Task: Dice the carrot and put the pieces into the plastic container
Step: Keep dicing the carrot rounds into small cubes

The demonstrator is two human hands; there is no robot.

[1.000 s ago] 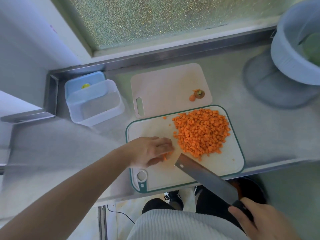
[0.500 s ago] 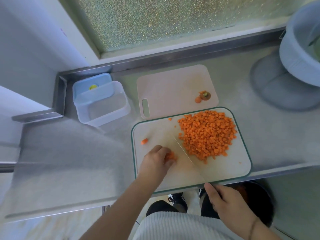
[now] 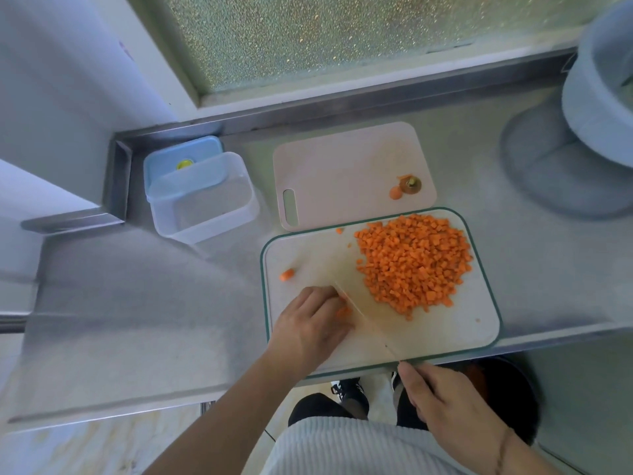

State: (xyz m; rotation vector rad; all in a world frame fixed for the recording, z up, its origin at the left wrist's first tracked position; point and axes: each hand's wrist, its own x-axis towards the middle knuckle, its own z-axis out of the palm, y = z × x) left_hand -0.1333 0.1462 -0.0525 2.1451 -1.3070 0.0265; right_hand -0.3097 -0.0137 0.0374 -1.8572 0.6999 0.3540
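Evidently dicing is nearly done: the left hand (image 3: 313, 325) pins the last orange carrot stub (image 3: 343, 311) near the green-rimmed white cutting board's (image 3: 479, 323) front-left corner, the right hand (image 3: 445, 404) grips the edge-on steel knife (image 3: 363, 320), and scooping the diced carrot pile (image 3: 414, 264) into the empty clear plastic container (image 3: 205, 200) at the steel counter's (image 3: 137, 320) back-left corner comes next.

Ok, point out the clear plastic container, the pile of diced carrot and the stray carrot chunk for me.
Clear plastic container (image 3: 205, 219): head view, near wall.
Pile of diced carrot (image 3: 416, 262): head view, middle of heap.
Stray carrot chunk (image 3: 287, 274): head view, its centre.
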